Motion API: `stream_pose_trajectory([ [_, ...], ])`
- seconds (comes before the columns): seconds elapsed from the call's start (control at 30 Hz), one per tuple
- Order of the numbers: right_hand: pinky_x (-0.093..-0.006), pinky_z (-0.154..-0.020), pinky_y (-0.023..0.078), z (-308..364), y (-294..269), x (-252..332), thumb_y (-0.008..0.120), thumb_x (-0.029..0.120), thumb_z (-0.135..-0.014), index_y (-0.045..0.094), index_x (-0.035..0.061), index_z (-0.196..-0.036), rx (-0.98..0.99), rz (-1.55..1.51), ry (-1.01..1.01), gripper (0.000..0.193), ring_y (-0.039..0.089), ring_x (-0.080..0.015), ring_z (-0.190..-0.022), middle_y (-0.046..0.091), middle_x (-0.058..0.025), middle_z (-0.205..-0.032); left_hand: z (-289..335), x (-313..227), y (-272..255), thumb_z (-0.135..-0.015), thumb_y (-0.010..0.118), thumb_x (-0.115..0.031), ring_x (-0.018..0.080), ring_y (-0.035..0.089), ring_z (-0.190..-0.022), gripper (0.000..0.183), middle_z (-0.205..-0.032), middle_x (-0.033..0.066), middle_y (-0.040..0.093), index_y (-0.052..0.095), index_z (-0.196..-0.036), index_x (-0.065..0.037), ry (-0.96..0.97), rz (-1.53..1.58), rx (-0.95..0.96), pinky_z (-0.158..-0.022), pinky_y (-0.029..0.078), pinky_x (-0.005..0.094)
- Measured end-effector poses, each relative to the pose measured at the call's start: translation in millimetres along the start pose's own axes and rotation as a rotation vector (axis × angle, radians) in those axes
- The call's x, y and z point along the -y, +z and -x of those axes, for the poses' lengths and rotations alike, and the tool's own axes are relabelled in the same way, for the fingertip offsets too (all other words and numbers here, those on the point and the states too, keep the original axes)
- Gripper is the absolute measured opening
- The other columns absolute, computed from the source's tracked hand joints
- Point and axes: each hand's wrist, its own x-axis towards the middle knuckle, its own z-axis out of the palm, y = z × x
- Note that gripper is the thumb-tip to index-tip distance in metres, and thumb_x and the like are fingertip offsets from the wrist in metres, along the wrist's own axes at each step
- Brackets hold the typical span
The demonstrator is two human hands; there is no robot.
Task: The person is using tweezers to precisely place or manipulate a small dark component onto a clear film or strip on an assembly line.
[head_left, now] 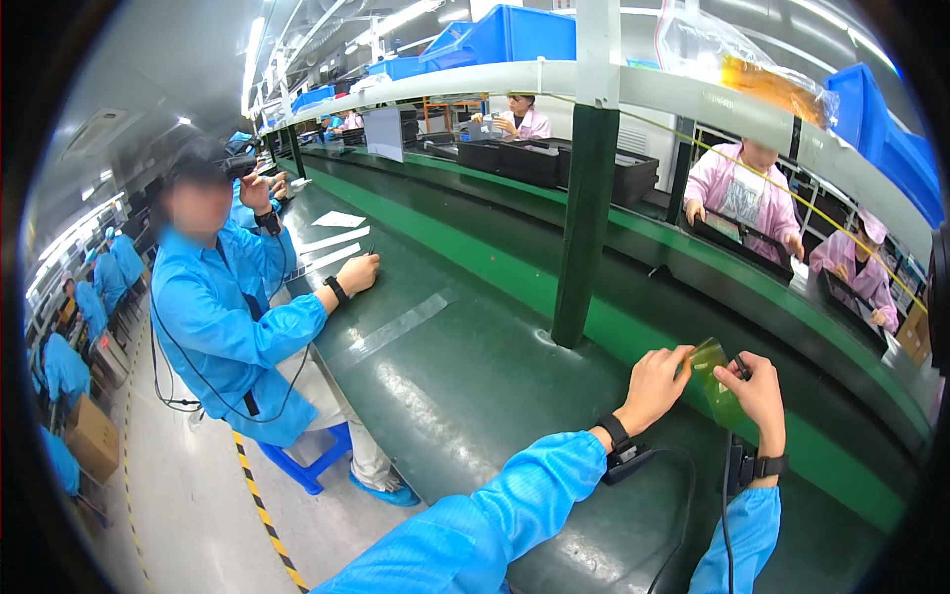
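Note:
My left hand (653,389) pinches the edge of a thin, see-through yellow-green film (714,384), held up above the green bench at the right. On the film's other side is my right hand (760,398), its fingers closed around a small black pen-like tool (742,367). The tool's tip is close to the film; whether the two touch I cannot tell. Both my wrists wear black bands with small devices, and a dark cable runs down from the right one.
A dark green post (586,228) rises from the green bench (435,396), left of my hands. To the left, a co-worker in blue (228,317) sits on a blue stool (305,465). A clear tape strip (401,329) crosses the bench. Beyond, people in pink handle black trays (737,243).

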Motion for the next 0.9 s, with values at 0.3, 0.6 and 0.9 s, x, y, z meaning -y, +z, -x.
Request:
stream_pose_trajectory([
  [0.3,-0.0228,-0.049,0.041,140.7,9.6,29.0,0.077,0.007,-0.075,0.036,-0.0041,-0.14,0.231,-0.277,0.226,0.078,0.051,-0.0057,-0.054,0.055,0.0015,-0.064,53.1,-10.2,-45.1,-0.077,0.072,-0.016,0.0223,0.056,-0.099,0.017,-0.1,0.0013,0.063,0.067,-0.093,-0.012,0.235,0.128,0.147,-0.088,0.041,0.0378],
  [0.6,-0.0212,-0.043,0.037,159.6,-11.8,-41.6,0.048,0.034,-0.098,0.061,0.0019,-0.102,-0.362,-0.905,0.423,0.035,0.047,-0.0067,-0.047,0.054,-0.0001,-0.065,79.5,-23.1,-24.9,-0.077,0.064,-0.011,0.0236,0.058,-0.104,0.014,-0.1,0.0038,0.067,0.07,-0.09,-0.008,0.495,0.401,0.665,-0.094,0.041,0.0377],
  [0.9,-0.0231,-0.035,0.033,170.3,21.4,-67.5,0.043,0.04,-0.101,0.043,0.0098,-0.075,-0.157,-1.016,0.356,0.04,0.038,-0.0075,-0.039,0.043,-0.0005,-0.059,97.0,-41.1,-20.5,-0.07,0.051,0.006,0.0315,0.055,-0.114,0.024,-0.107,0.0147,0.067,0.067,-0.086,-0.001,0.445,0.574,0.709,-0.099,0.04,0.0397],
])
